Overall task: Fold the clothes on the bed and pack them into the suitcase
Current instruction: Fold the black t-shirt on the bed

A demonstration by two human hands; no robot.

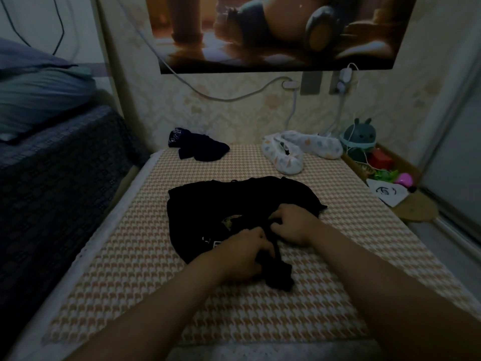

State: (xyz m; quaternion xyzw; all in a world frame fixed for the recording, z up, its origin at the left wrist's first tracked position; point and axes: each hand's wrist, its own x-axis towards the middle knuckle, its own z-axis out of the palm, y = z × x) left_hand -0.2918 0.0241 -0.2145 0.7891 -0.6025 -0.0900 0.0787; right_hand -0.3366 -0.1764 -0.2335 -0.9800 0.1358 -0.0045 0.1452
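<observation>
A poster [276, 32] hangs on the wall [234, 118]; below it a white cable [229, 99] sags to a plug [290, 85]. Lower right of the poster sits a rabbit-eared toy [360, 135]; lower left, a pillow [36, 100].

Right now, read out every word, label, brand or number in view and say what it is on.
Nothing is legible.
White print on the black T-shirt by the left hand: partly covered, unreadable.
Pale print on the dark garment at the far edge: too blurred.
Black mark on the white item at right: no clear letters.
The poster shows no text.
</observation>
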